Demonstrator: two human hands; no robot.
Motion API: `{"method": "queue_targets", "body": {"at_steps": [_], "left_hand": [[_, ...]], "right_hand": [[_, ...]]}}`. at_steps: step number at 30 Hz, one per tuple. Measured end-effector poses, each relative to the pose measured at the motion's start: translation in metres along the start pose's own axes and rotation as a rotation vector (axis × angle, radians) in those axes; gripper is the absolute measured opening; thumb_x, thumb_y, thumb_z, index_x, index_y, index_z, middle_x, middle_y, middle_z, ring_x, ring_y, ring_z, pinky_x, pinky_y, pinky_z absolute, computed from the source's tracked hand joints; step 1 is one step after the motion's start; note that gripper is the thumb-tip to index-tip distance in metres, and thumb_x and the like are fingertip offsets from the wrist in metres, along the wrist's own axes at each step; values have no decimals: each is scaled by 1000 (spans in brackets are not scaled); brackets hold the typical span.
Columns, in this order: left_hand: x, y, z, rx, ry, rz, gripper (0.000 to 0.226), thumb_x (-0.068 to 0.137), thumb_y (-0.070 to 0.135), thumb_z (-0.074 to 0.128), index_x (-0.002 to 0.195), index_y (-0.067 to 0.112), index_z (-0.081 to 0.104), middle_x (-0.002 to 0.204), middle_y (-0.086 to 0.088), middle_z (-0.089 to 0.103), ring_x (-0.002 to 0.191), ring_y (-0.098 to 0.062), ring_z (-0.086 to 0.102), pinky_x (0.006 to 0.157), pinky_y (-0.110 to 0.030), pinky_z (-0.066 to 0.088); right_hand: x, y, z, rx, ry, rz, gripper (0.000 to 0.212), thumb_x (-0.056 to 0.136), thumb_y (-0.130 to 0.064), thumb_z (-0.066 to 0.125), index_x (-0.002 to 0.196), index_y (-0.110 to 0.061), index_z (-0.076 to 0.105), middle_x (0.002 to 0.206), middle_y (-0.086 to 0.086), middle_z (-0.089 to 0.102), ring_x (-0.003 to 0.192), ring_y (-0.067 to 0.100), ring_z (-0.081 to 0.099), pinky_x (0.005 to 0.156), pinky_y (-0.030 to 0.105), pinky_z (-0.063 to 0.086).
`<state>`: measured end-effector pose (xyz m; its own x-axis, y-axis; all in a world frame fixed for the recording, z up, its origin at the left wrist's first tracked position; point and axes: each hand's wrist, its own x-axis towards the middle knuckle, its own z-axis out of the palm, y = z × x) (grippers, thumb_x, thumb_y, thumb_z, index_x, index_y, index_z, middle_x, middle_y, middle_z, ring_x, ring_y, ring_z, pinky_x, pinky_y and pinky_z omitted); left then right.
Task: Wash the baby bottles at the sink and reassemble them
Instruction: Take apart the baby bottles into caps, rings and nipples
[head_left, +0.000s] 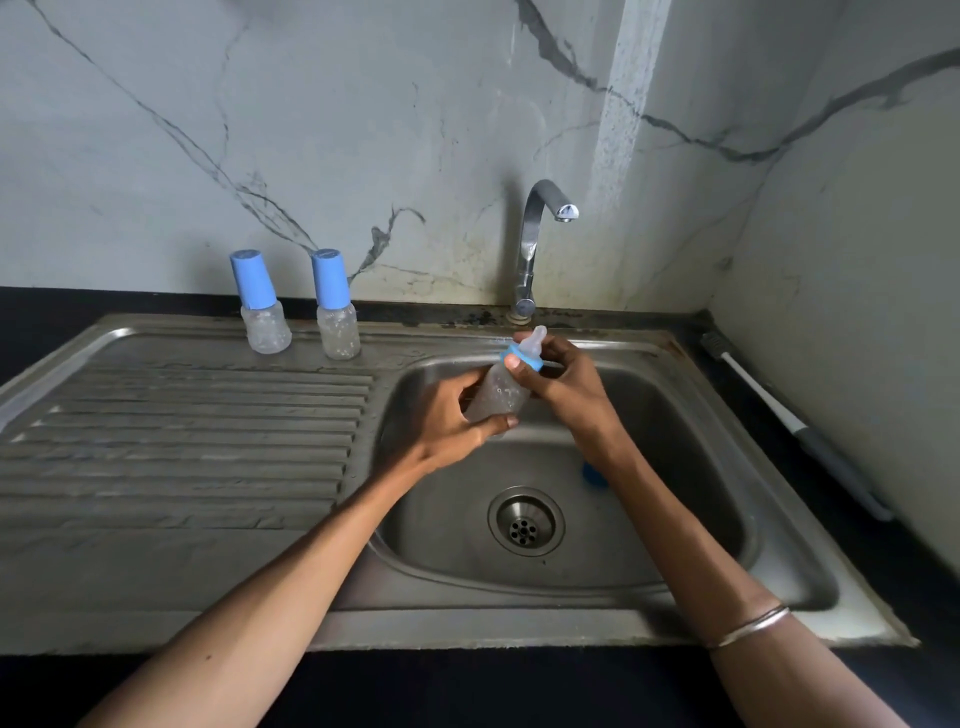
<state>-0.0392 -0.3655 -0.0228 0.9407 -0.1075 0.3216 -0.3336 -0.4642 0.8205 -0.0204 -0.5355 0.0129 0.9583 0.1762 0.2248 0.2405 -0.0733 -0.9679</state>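
Observation:
Over the steel sink basin (675, 467), I hold a small clear baby bottle (500, 396), tilted with its teat pointing up and away. My left hand (447, 421) grips the bottle's body from the left. My right hand (563, 387) pinches the blue collar ring (525, 358) under the clear teat (535, 340). Two more clear bottles with tall blue caps stand upright at the back of the draining board, one on the left (262, 304) and one on the right (335, 306). A blue part (595, 475) lies in the basin, mostly hidden by my right forearm.
The chrome tap (535, 244) rises behind the basin and no water runs from it. The drain (525, 521) sits in the basin's middle. A ribbed draining board (182, 441) spreads to the left. A long-handled bottle brush (779, 415) lies on the dark counter at the right, by the wall.

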Motion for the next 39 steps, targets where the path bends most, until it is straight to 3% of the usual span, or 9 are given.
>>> {"method": "queue_targets", "body": {"at_steps": [2,6,11,17,21,24,30,34,39], "left_hand": [[-1,0,1,-17,-5,-5,67,67,42,83,126,17,64,112,4,73,100,-9,69,90,-39,57],[1,-6,-2,-59,3,-30,68,66,43,84,127,20,63,112,5,73,100,-10,70,92,-42,57],[1,-7,1,-57,-4,-21,74,63,50,83,128,21,62,114,6,72,102,-8,69,93,-40,57],[1,-8,6,-56,5,-11,74,62,49,82,127,17,62,114,3,72,102,-8,69,92,-35,57],[2,-11,6,-77,-6,-18,72,66,38,86,130,17,61,116,3,71,104,-8,69,95,-35,56],[3,-12,4,-76,-2,-46,67,70,33,88,129,20,59,116,4,71,103,-7,68,94,-36,57],[2,-12,-1,95,89,-83,63,61,47,87,116,29,61,107,13,69,97,-2,66,84,-24,55],[10,-22,-3,106,278,-192,60,49,53,80,102,32,62,90,14,70,81,-4,68,77,-34,59],[19,-46,4,293,190,-277,69,48,47,83,111,28,63,100,7,71,90,-13,68,80,-35,58]], "right_hand": [[2,2,-4,6,0,10,55,77,-35,80,125,-18,59,117,1,68,111,18,65,97,42,53],[5,2,-14,183,-176,26,51,92,-5,63,140,-11,45,133,7,61,123,24,58,103,37,48],[1,-3,-5,35,-41,24,57,80,-32,79,131,-20,55,122,1,65,112,16,63,93,32,54],[2,-6,-9,35,21,-30,46,81,-17,79,123,-12,60,113,2,70,106,14,66,85,24,53],[4,-7,-17,177,-71,-51,43,92,-14,65,133,-10,56,130,6,63,123,20,58,105,36,46],[4,-8,-21,144,-41,-51,43,91,-21,67,133,-17,58,129,1,64,123,18,57,109,42,42],[2,-7,-25,141,14,-39,34,90,-21,69,124,-18,65,117,-1,69,110,14,62,97,33,49],[3,-4,-26,124,28,-31,32,89,-19,70,121,-16,67,114,-9,71,104,9,64,90,28,52],[8,9,-29,-16,106,-14,34,84,-23,76,117,-18,68,110,-11,70,102,5,65,89,27,55]]}}
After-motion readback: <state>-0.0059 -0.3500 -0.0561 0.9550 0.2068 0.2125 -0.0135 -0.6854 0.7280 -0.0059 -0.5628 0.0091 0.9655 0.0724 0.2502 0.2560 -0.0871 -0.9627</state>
